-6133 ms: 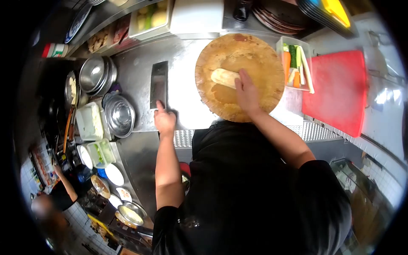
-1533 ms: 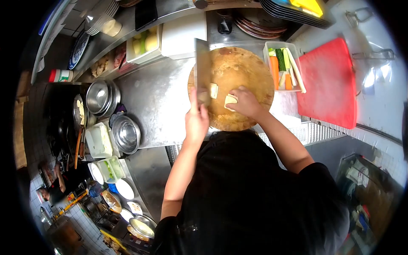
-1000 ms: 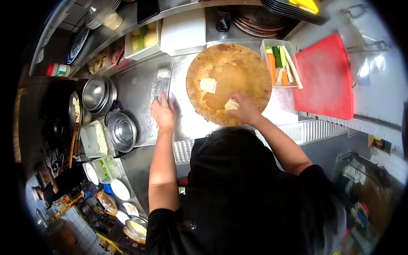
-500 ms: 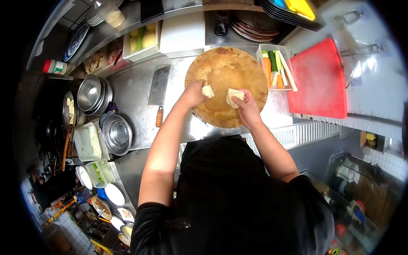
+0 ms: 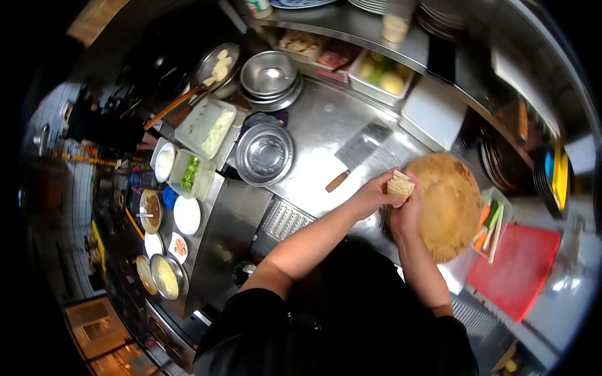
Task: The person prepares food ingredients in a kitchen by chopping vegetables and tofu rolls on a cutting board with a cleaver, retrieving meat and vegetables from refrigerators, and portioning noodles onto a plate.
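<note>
Pale sliced pieces are bunched together between my two hands, over the left edge of the round wooden chopping block. My left hand closes on them from the left. Beneath and to the right, my right hand wraps round the same pieces. A cleaver lies flat on the steel counter, left of the block, its wooden handle toward me.
Steel bowls stand left of the cleaver, near tubs of cut greens and pale shreds. A wok sits beyond. Right of the block are a vegetable container and a red board. A co-worker stands far left.
The view has swung left. My hands, earlier apart over the block with pieces in each, have come together at its left edge around the pieces. The cleaver, earlier in my left hand, lies on the counter.
</note>
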### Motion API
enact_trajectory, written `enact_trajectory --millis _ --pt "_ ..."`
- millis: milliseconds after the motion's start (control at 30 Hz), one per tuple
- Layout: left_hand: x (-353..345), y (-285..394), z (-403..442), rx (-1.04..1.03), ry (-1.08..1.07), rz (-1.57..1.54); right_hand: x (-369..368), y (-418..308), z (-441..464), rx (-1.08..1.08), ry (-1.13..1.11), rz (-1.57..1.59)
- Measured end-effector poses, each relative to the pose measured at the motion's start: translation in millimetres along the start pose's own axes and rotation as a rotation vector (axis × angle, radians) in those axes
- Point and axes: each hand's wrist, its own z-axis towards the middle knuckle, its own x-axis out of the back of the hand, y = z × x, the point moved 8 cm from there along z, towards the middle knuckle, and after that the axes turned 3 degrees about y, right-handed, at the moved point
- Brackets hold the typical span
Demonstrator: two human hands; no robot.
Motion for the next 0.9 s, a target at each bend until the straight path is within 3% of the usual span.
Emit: enact_trajectory --millis 200,300,333,367,467,500,533,567,633,667,700,800,833,900 --pt "86.8 46.6 -25.6 -0.084 0.29 0.004 -88.6 53.9 15.5 -0.173 -0.123 -0.249" --pt "143.1 76.0 -41.9 -0.031 0.479 0.046 -107.7 61.2 22.2 0.011 -0.277 -0.612" --pt "170.4 103.8 -43.6 -0.216 0.552 0.208 -111.2 58.5 21.1 0.1 -0.333 -0.767" --pt "190.6 145.0 -56.8 -0.196 0.768 0.367 -113.0 56.0 18.1 0.191 -0.381 -0.919" --pt "293.6 263.0 -75.3 -0.597 1.169 0.806 -89.4 23.2 6.0 0.427 -0.234 -1.324" --pt "316.6 301.9 -81.3 -0.73 1.318 1.082 -70.3 14.0 4.9 0.46 -0.179 -1.388" --pt "355.3 331.1 -78.5 -0.714 1.398 1.081 -48.0 4.4 3.2 0.491 -0.119 -1.451" --pt "403.0 354.8 -75.0 -0.822 1.502 1.364 -25.6 -4.8 -4.2 0.503 -0.043 -1.494" --pt "479.6 402.0 -56.7 -0.409 1.65 1.733 25.7 -25.9 -21.5 0.526 0.14 -1.591" --pt "574.0 404.3 -31.6 -0.217 1.951 1.909 51.6 -36.1 -42.5 0.52 0.235 -1.638" --pt "528.9 420.8 -12.7 0.682 1.435 2.322 61.8 -41.9 -60.2 0.504 0.292 -1.7" --pt "695.7 459.7 -12.4 0.328 1.268 1.842 94.5 -52.4 -109.9 0.393 0.488 -1.776" --pt "656.8 465.0 -12.4 0.046 1.563 1.994 109.1 -69.2 -100.5 0.393 0.538 -1.769" --pt "682.6 481.3 -45.9 -0.001 1.887 1.586 130.2 -68.9 -106.3 0.398 0.561 -1.788"
